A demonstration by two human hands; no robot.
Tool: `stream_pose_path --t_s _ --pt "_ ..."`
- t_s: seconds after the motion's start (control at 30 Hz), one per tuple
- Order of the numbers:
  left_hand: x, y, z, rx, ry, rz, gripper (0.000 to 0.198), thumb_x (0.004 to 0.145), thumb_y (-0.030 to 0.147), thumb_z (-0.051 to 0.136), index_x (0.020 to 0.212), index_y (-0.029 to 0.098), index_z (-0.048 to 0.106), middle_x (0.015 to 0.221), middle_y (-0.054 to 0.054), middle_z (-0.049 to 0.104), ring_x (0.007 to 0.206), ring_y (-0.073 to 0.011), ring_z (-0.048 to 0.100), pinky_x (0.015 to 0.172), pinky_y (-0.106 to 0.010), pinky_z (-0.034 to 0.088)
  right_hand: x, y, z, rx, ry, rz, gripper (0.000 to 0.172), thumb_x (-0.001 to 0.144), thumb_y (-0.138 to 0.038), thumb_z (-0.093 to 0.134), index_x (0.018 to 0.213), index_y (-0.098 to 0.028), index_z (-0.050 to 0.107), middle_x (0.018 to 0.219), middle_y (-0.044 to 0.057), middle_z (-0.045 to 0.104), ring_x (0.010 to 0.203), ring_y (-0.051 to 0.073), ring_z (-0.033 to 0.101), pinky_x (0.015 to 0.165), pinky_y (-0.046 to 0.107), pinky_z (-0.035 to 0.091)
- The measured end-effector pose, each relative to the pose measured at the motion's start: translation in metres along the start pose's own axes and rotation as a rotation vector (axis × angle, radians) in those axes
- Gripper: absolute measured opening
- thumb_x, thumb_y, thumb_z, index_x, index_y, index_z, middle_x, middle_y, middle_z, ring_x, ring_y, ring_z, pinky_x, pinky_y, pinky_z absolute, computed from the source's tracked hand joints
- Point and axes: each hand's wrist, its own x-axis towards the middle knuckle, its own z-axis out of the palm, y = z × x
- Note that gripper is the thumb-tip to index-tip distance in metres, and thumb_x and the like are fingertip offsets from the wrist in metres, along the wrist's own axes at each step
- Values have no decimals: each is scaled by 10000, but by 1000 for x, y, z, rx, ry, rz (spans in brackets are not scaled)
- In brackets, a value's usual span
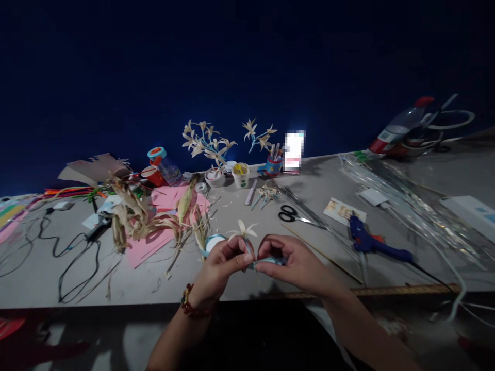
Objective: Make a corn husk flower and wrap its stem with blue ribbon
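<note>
Between my two hands, over the front part of the table, stands a small corn-husk flower point(243, 229) with pale narrow petals and a light blue stem. My left hand point(230, 257) pinches the stem just below the petals. Right beside it, my right hand point(288, 260) is closed on a strip of light blue tape point(275, 260) that leads toward the stem. A white roll with blue edging point(213, 242) lies behind my left hand. Farther back, several similar small flowers point(266, 194) lie on the table. Fingertips hide the spot where tape and stem meet.
Black scissors point(291, 213), thin wires point(305, 206) and a blue glue gun point(377, 246) lie to the right. Dried corn husks point(131, 216) cover pink paper point(149, 247) at left. Flower branches point(207, 141) stand in a white pot point(215, 178) at the back. A wooden stick point(325, 255) lies near my right hand.
</note>
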Motion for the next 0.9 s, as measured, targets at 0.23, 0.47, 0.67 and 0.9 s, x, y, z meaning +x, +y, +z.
stream_pose_path --t_s 0.23,0.47,0.67,0.9 --pt "-1 -1 1 -2 -13 2 230 767 337 802 737 141 685 733 -23 582 661 -125 472 595 -238 357 0 8 5 120 7 56 174 765 -328 788 741 -175 707 721 1 664 686 146 579 656 257 440" --pt "0 -3 -2 -11 -83 64 187 824 316 754 769 144 708 744 -28 594 666 -126 463 613 -245 341 0 17 13 318 4 128 232 735 -366 819 718 -165 704 670 -13 619 629 118 508 613 243 398" --pt "2 -3 -2 -49 -110 38 221 804 342 770 754 138 700 731 -29 584 653 -131 478 593 -246 350 2 11 12 219 6 42 224 761 -329 777 661 -177 647 638 -26 590 612 120 499 606 245 399" --pt "-4 -15 -6 138 95 172 146 818 272 776 824 168 675 841 -28 604 813 -157 542 746 -260 428 -3 1 11 -102 123 -88 82 831 -220 675 758 -183 675 675 -26 631 643 117 558 622 223 406"
